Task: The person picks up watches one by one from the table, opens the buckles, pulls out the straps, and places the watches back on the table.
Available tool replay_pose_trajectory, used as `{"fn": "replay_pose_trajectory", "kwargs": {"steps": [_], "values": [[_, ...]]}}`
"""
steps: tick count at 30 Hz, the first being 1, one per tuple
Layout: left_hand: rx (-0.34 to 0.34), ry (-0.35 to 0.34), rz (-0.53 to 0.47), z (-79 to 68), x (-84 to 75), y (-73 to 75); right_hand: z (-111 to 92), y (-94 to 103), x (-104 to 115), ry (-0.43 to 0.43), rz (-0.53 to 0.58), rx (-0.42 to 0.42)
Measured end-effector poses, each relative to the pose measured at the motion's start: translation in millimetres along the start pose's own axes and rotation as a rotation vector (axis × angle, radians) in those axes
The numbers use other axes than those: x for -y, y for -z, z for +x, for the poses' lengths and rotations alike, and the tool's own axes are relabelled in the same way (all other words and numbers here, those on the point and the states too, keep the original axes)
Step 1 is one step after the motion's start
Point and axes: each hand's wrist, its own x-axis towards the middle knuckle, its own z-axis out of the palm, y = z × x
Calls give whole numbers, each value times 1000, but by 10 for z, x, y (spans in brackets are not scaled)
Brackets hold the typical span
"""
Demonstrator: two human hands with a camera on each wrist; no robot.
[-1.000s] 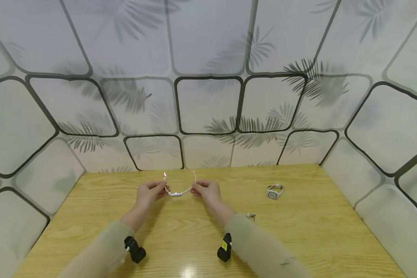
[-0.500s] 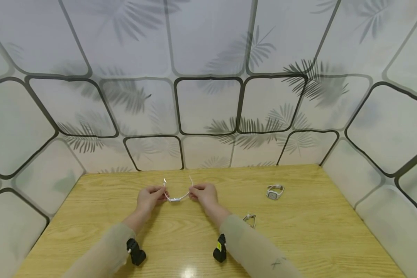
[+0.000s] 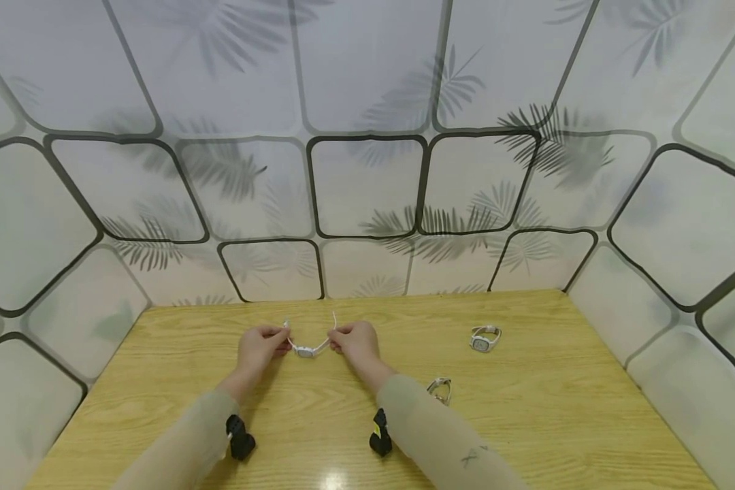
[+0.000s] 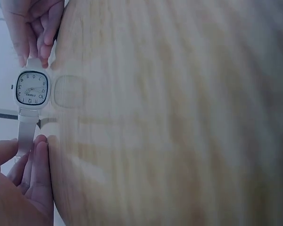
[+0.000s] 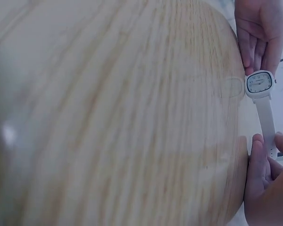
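Observation:
A white wristwatch (image 3: 305, 352) with a rounded-square dial hangs in a shallow U between both hands, its strap unfastened. My left hand (image 3: 260, 350) pinches the strap on one side, and my right hand (image 3: 356, 344) pinches the other side between thumb and fingers. In the left wrist view the watch (image 4: 31, 88) shows its numbered dial, with a faint reflection on the tabletop beside it. The right wrist view has the watch (image 5: 260, 84) with its longer strap running down to the right fingers (image 5: 257, 162). Part of each strap end is covered by fingers.
A second white watch (image 3: 481, 342), its strap looped, lies on the wooden table (image 3: 557, 408) to the right. Another watch (image 3: 441, 390) with a looped band lies beside the right sleeve (image 3: 416, 415). A patterned backdrop (image 3: 367, 184) rises behind the table.
Both hands have come slightly lower and a little left with the watch, and closer together. The dial has tilted up toward the head camera. The other watch beside the right sleeve is more exposed.

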Motion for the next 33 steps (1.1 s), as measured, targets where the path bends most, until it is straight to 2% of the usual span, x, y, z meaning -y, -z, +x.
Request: {"fn": "replay_pose_trajectory", "kwargs": {"steps": [10,15,22,33], "values": [[-32,3,82,39,12,5,45,-77,-23,24,-122,-27],[-27,16,120,70,-3,6,60,-89,-8,29,-158,-31],[0,18,197,138,-58,7,92,-96,36,31,-177,-39],[0,11,224,161,-66,19,114,-126,44,29,-213,-36]]}}
